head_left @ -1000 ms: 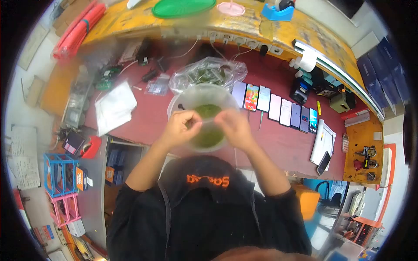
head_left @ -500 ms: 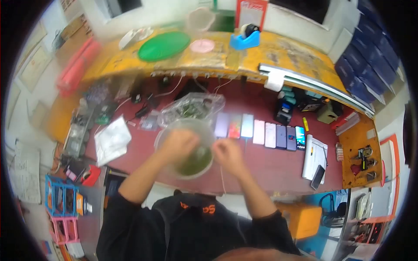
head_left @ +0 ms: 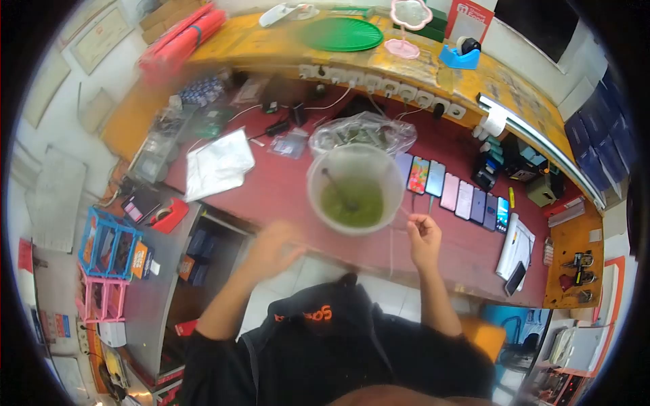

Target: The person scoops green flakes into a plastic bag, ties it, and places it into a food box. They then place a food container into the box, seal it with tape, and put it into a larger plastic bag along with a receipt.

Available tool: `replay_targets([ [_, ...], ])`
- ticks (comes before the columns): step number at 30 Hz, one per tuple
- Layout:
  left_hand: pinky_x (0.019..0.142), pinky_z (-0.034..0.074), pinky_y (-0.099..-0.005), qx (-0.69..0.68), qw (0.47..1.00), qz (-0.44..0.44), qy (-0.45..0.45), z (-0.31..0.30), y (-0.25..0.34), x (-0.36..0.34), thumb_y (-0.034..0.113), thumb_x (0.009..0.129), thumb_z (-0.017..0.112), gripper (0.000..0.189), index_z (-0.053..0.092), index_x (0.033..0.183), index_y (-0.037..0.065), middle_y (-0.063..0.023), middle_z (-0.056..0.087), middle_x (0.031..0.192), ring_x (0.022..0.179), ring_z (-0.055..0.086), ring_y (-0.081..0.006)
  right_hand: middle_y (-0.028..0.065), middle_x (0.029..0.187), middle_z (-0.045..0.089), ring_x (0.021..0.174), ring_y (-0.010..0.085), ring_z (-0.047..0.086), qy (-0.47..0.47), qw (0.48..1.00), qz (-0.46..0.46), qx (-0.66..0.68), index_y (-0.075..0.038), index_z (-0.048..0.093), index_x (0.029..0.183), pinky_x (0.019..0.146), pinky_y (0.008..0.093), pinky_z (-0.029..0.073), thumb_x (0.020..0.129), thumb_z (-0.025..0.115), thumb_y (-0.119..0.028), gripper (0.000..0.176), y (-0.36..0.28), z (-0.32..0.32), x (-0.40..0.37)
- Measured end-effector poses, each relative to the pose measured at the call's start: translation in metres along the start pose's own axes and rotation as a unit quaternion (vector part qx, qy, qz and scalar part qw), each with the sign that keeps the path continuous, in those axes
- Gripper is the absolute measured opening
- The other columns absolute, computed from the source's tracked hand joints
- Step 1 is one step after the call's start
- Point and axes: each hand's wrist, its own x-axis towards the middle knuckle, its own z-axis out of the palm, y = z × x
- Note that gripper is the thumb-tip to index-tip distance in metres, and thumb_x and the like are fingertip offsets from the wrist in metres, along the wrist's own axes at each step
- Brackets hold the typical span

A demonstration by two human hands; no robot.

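Counter [head_left: 284,203]: dark red top, long, bearing all the items below.

Tub [head_left: 376,162]: translucent, round, open-topped; stands on the counter, in front of the person, between the two hands and touched by neither. Partly filled with a green substance [head_left: 371,204]. Probably weighty when lifted, the wall somewhat flexible, the contents apt to slosh; best taken by the rim at opposite sides, kept level.

Bag [head_left: 401,137]: clear, crumpled plastic with green matter inside, just behind the tub; likely light, soft and slippery, best gathered by its loose top.

Left hand [head_left: 274,250]: blurred, fingers apart, seemingly bare of any load, near the counter's front edge.

Right hand [head_left: 424,237]: thumb and fingertips together beside the tub, apparently on a thin pale strand (too fine to identify), presumably limp, best pinched at an end.

Utensil [head_left: 338,189]: dark, long-handled, leaning inside the tub; handle the natural hold.
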Motion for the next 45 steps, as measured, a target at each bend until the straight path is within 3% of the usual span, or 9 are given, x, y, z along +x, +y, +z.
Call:
replay_targets([
  [6,0.098,0.038,-0.0334,-0.332,0.837,-0.366,-0.237,-0.017,0.039,-0.246,0.023,0.093,0.051,0.031,0.060,0.111,-0.001,-0.0123,0.061,0.115,0.110,0.054,-0.0225,-0.0008,0.079,0.059,0.070,0.0047,0.051,-0.162,0.982,-0.068,-0.063,0.000,0.061,0.092,0.062,0.0207,0.042,0.084,0.062,-0.006,0.010,-0.015,0.127,-0.061],
  [9,0.100,0.037,-0.0313,-0.296,0.834,-0.429,-0.178,0.013,0.065,-0.373,0.025,0.095,0.046,0.037,0.056,0.120,-0.001,-0.0132,0.058,0.122,0.115,0.051,-0.0204,0.0015,0.077,0.060,0.069,0.0059,0.051,-0.275,0.960,-0.042,-0.030,0.000,0.062,0.089,0.063,0.0229,0.043,0.082,0.063,-0.005,0.009,-0.058,0.218,-0.141],
  [11,0.100,0.038,-0.0339,-0.552,0.624,-0.553,0.015,0.042,0.079,-0.419,0.030,0.097,0.043,0.044,0.052,0.123,-0.004,-0.0186,0.055,0.124,0.116,0.050,-0.0223,0.0032,0.075,0.059,0.068,0.0076,0.051,-0.396,0.910,-0.122,0.003,0.000,0.062,0.089,0.061,0.0238,0.043,0.081,0.064,-0.005,0.010,-0.055,0.270,-0.193],
  [12,0.094,0.042,-0.0381,-0.288,0.785,-0.543,-0.079,0.039,0.079,-0.433,0.034,0.096,0.044,0.047,0.053,0.118,-0.007,-0.0211,0.058,0.117,0.110,0.053,-0.0258,0.0040,0.074,0.058,0.065,0.0096,0.051,-0.431,0.887,-0.163,0.038,0.000,0.063,0.088,0.060,0.0238,0.042,0.079,0.065,-0.005,0.010,-0.054,0.299,-0.225],
  [14,0.086,0.044,-0.0420,-0.107,0.815,-0.569,0.018,0.070,0.064,-0.496,0.048,0.087,0.053,0.064,0.052,0.110,-0.012,-0.0291,0.059,0.108,0.099,0.057,-0.0398,0.0046,0.075,0.058,0.065,0.0103,0.051,-0.537,0.820,-0.193,0.053,0.000,0.063,0.087,0.060,0.0238,0.041,0.079,0.065,-0.004,0.009,-0.062,0.338,-0.286],
  [19,0.074,0.049,-0.0451,0.074,0.705,-0.705,-0.028,0.068,0.127,-0.588,0.034,0.086,0.051,0.036,0.068,0.086,0.002,-0.0209,0.065,0.089,0.084,0.063,-0.0364,0.0058,0.077,0.059,0.065,0.0127,0.052,-0.672,0.697,-0.232,0.092,-0.001,0.063,0.085,0.060,0.0248,0.042,0.077,0.064,-0.002,0.008,-0.078,0.391,-0.403],
  [30,0.074,0.048,-0.0468,-0.060,0.567,-0.808,0.148,0.032,0.239,-0.720,0.058,0.090,0.037,0.065,0.065,0.095,0.000,-0.0222,0.065,0.089,0.087,0.062,-0.0382,0.0044,0.074,0.059,0.063,0.0111,0.051,-0.782,0.600,-0.164,0.032,-0.003,0.063,0.084,0.059,0.0250,0.041,0.077,0.065,-0.005,0.007,-0.027,0.493,-0.546],
  [41,0.057,0.041,-0.0301,-0.019,0.578,-0.671,0.464,0.003,0.310,-0.829,0.001,0.074,0.059,0.012,0.047,0.072,0.003,-0.0083,0.051,0.069,0.063,0.050,-0.0147,0.0050,0.079,0.059,0.067,0.0136,0.053,-0.883,0.429,-0.167,0.093,-0.003,0.063,0.087,0.062,0.0271,0.043,0.076,0.069,-0.008,0.014,-0.074,0.586,-0.744],
  [45,0.053,0.038,-0.0232,-0.160,0.482,-0.574,0.642,-0.049,0.319,-0.828,-0.001,0.070,0.058,0.015,0.045,0.070,0.007,0.0026,0.049,0.069,0.062,0.043,-0.0050,0.0084,0.104,0.058,0.086,0.0170,0.056,-0.953,0.280,-0.111,0.018,-0.006,0.050,0.120,0.076,0.0298,0.047,0.067,0.080,-0.017,0.062,-0.093,0.559,-0.784],
])
